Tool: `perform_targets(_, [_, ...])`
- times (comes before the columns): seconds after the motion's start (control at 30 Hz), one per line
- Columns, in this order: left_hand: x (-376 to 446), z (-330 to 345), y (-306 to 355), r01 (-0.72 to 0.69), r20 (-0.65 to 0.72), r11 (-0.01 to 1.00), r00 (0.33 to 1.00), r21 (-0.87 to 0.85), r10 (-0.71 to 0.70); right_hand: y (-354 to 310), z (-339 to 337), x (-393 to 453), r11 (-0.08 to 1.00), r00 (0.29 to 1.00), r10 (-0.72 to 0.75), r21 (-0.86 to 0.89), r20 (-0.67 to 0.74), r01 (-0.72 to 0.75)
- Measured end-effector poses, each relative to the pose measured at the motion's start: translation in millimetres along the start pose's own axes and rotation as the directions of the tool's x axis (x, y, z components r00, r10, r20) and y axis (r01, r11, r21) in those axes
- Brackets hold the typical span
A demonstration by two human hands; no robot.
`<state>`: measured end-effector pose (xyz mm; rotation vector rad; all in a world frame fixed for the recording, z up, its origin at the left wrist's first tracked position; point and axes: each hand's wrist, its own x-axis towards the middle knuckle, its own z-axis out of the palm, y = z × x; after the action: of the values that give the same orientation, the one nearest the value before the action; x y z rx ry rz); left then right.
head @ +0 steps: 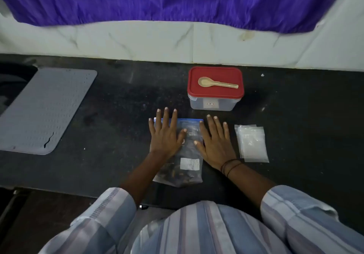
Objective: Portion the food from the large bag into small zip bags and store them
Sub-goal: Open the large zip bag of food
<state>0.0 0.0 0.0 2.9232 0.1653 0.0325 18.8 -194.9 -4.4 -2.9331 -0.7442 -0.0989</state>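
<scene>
A large clear zip bag (190, 167) with a blue seal strip and a white label lies flat on the black counter (118, 116), dark food gathered at its near end. My left hand (165, 135) rests flat on the bag's left half, fingers spread. My right hand (215, 143) lies flat at the bag's right edge, its thumb on the plastic. Neither hand grips anything. A small stack of empty clear zip bags (252, 143) lies just right of my right hand.
Behind the bag stands a clear plastic box with a red lid (215, 94), a beige spoon (216, 82) lying on top. A grey perforated mat (45, 110) covers the counter's left side. A white tiled wall and purple curtain rise behind.
</scene>
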Motion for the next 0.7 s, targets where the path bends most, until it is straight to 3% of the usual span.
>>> perform_targets(0.1, [-2, 5, -5, 0.043, 0.069, 0.999, 0.997, -0.005, -0.042, -6, 2, 1, 1.0, 1.0, -0.02, 0.02, 0.02, 0.02])
perform_targets(0.23, [-2, 9, -9, 0.062, 0.053, 0.995, 0.997, -0.077, -0.058, -6, 2, 6, 0.998, 0.997, -0.066, 0.024, 0.044, 0.065])
perform_targets(0.4, [-3, 9, -13, 0.087, -0.095, 0.959, 0.989, -0.27, -0.116, -9, 1, 21, 0.972, 0.976, -0.217, 0.095, 0.017, 0.214])
perform_targets(0.5, [-1, 9, -19, 0.135, -0.191, 0.902, 0.954, -0.41, -0.229, -10, 1, 29, 0.955, 0.96, -0.28, 0.104, 0.013, 0.278])
perform_targets(0.7, [12, -12, -28, 0.349, -0.133, 0.776, 0.867, -0.526, -0.48, -11, 3, 43, 0.943, 0.942, -0.33, 0.026, -0.057, 0.332])
